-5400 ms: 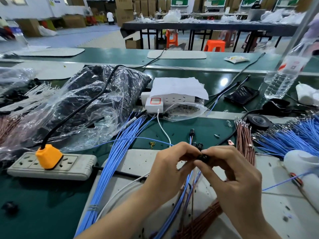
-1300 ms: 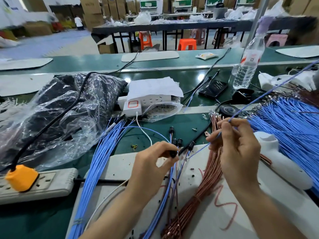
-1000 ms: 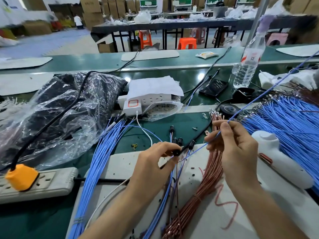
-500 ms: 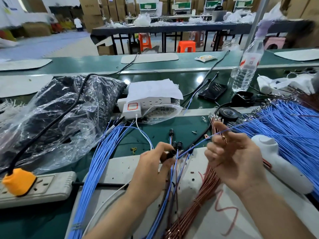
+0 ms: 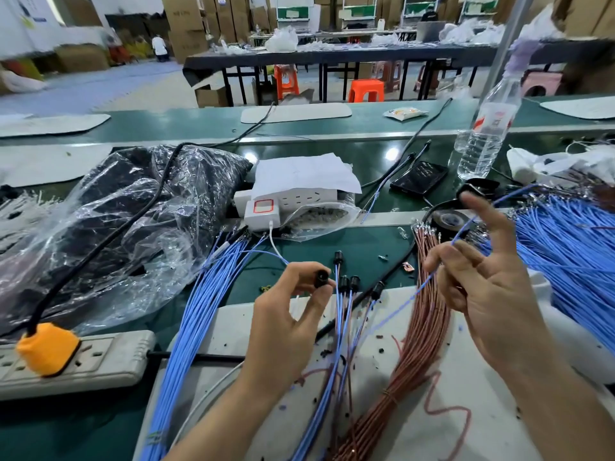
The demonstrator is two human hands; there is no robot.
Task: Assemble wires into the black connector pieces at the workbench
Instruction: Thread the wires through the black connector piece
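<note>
Right hand (image 5: 482, 294) lifted, index now out, thumb pinching blue wire (image 5: 462, 229); left hand (image 5: 283, 327) pinches black connector (image 5: 321, 277) above far edge of white mat (image 5: 229, 331), copper bundle (image 5: 422, 331) between hands, green bench (image 5: 359, 241) beyond

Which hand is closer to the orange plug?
Left. The left hand, pinching a black connector, is right of the orange plug; the right hand, holding a blue wire, lies farther right.

Bench: my green workbench (image 5: 366, 241) meets a second green strip (image 5: 183, 124) ahead of me.
Beyond: a long black table (image 5: 332, 58), orange plastic stools (image 5: 366, 91) beneath it.
Back: stacked cardboard boxes (image 5: 186, 21).
Floor: pale grey-blue floor (image 5: 83, 91).
Right: a slanting metal pole (image 5: 507, 38) beside me.
</note>
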